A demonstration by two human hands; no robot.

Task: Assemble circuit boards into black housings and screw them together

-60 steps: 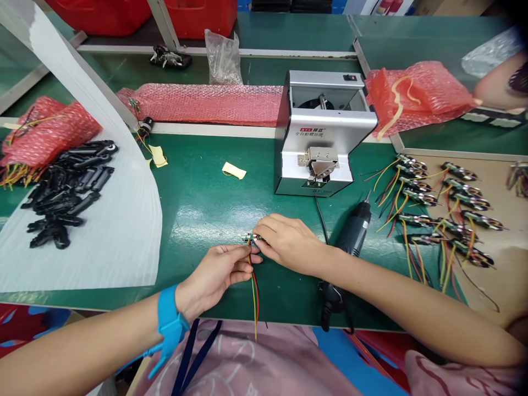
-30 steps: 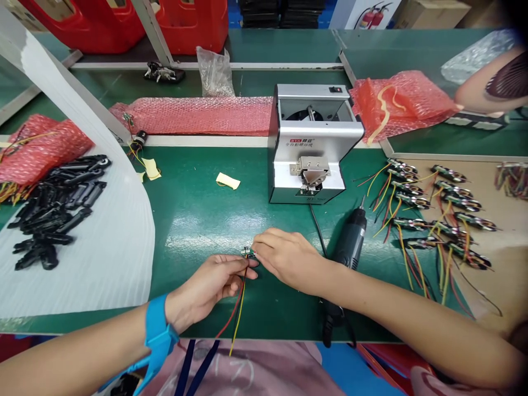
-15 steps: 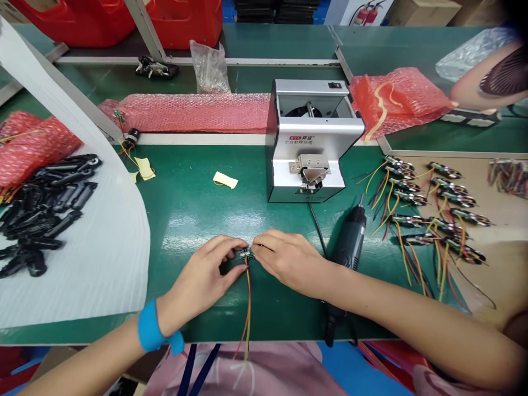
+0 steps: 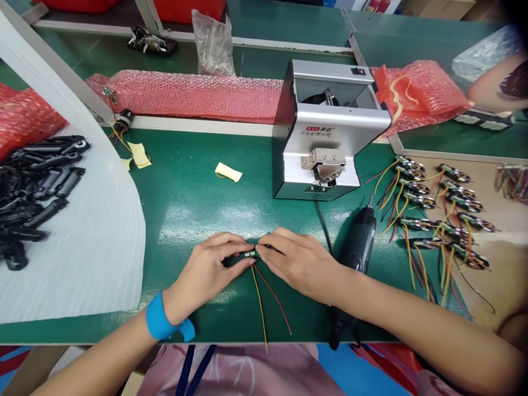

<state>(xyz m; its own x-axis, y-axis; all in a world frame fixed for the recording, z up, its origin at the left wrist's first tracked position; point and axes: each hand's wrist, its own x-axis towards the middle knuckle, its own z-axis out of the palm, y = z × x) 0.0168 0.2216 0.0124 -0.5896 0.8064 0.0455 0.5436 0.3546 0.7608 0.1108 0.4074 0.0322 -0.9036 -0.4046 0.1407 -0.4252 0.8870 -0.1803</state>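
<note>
Between my fingertips, just above the green bench, is a small circuit board point(image 4: 249, 254) with pale parts on its face. Yellow and red wires point(image 4: 259, 300) trail from it toward the bench's front edge. My left hand point(image 4: 212, 269), with a blue band at the wrist, pinches the board's left end between thumb and fingers. From the other side, my right hand point(image 4: 295, 258) grips the right end, its fingers covering much of it. Right of that hand lies a dark electric screwdriver point(image 4: 355, 242), bit pointing away from me.
A silver screw feeder point(image 4: 330, 132) stands behind my hands. Several wired board assemblies point(image 4: 416, 223) lie at right on brown board. Black plastic parts point(image 4: 39, 176) are heaped on white foam sheet point(image 4: 107, 258) at left. A yellow paper piece point(image 4: 228, 172) and red bubble wrap point(image 4: 198, 98) lie farther back.
The wires have swung right and spread apart, the red one now away from the yellow. Both hands keep their hold on the board. The camera view has shifted slightly.
</note>
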